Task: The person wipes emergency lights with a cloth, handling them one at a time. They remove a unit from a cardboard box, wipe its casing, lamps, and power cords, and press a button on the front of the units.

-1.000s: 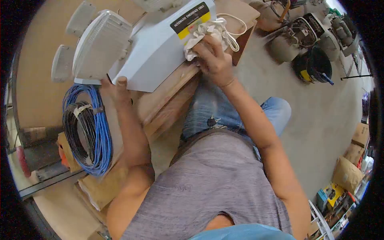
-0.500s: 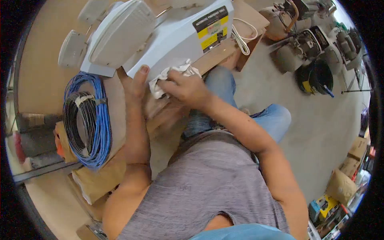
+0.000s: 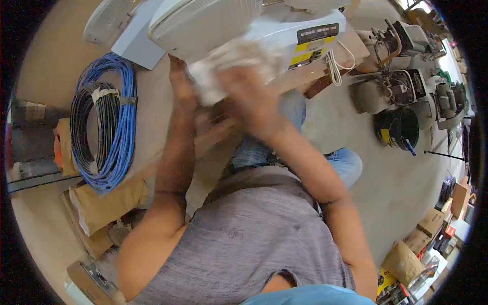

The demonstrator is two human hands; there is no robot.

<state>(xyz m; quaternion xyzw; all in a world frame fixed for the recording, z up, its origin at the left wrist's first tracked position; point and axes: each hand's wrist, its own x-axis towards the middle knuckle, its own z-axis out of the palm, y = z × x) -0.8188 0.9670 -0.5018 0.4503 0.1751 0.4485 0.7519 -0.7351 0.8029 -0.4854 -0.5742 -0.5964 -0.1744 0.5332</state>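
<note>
A white emergency light (image 3: 277,33) with large clear lamp heads (image 3: 206,25) and a black-and-yellow label (image 3: 314,44) lies on the wooden table in front of me. My left hand (image 3: 182,84) grips its near left corner; the fingers are partly hidden behind the casing. A crumpled white cloth (image 3: 241,57), smeared by motion, is pressed over the near face of the casing. My right hand (image 3: 249,94) is closed on this cloth, also blurred.
Coiled blue cable (image 3: 127,127) and black cable (image 3: 96,124) lie on the table (image 3: 152,109) at left. A white cord (image 3: 334,66) hangs at the table's right end. Compressors (image 3: 381,94) and a black bucket (image 3: 396,128) stand on the floor. Boxes (image 3: 432,222) line the lower right.
My right hand has swept the cloth upward and right across the casing. The view has shifted, so the light appears farther right. My left hand stays at the casing's corner.
</note>
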